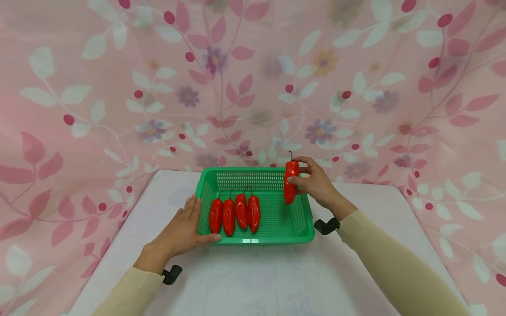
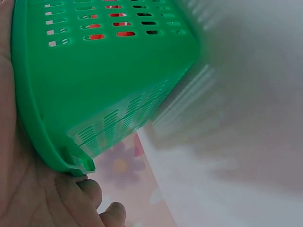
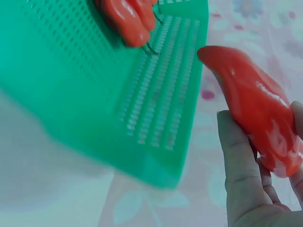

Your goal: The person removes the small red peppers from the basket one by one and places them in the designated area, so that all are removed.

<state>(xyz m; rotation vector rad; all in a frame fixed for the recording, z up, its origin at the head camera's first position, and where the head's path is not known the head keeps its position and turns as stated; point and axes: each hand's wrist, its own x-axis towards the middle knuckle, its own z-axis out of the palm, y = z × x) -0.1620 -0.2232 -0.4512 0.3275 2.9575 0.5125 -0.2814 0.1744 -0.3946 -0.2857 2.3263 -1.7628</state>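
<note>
A red chili pepper (image 1: 291, 182), stem up, is pinched between the thumb and fingers of my right hand (image 1: 318, 184). It hangs over the right end of a green plastic basket (image 1: 272, 240). The right wrist view shows the same chili pepper (image 3: 251, 97) with its tip towards the basket (image 3: 161, 161). Several more red chili peppers (image 1: 229, 217) lie side by side in the left half of the basket. My left hand (image 1: 179, 232) rests on the basket's front left corner, fingers extended along the left side and thumb on the front rim. In the left wrist view its palm touches the rim (image 2: 35, 127).
The basket stands on a table with a white cover (image 1: 253, 285). Right behind the table hangs a pink floral cloth (image 1: 253, 87), which also runs down both sides. A small black device (image 1: 171, 275) is worn at the left wrist, another black device (image 1: 327, 226) at the right.
</note>
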